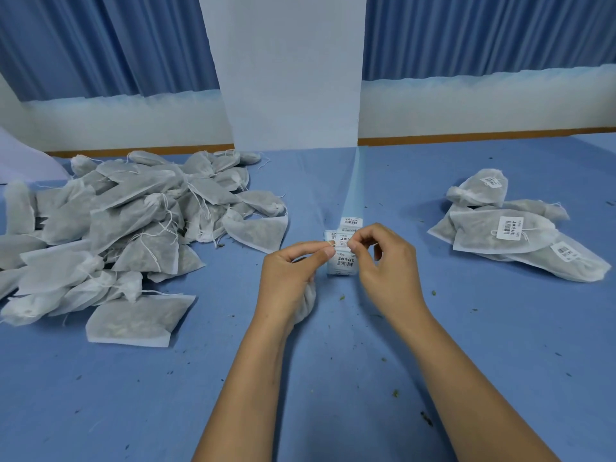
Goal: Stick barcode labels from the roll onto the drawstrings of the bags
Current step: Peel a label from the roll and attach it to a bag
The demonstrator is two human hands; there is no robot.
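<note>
The roll of barcode labels (345, 263) stands on the blue table (333, 378) at the centre, just beyond my hands, with its empty backing strip (355, 181) running away toward the wall. My left hand (293, 271) holds a white bag (305, 303) bunched in its palm and pinches the bag's thin drawstring (333, 243) between thumb and forefinger. My right hand (383, 261) pinches a label (343, 242) at the drawstring, right above the roll. Both hands meet fingertip to fingertip.
A big heap of unlabelled white bags (126, 228) with loose strings fills the left of the table. A smaller pile of labelled bags (510, 228) lies at the right. Small green crumbs dot the cloth. A white pillar (293, 78) and blue curtains stand behind.
</note>
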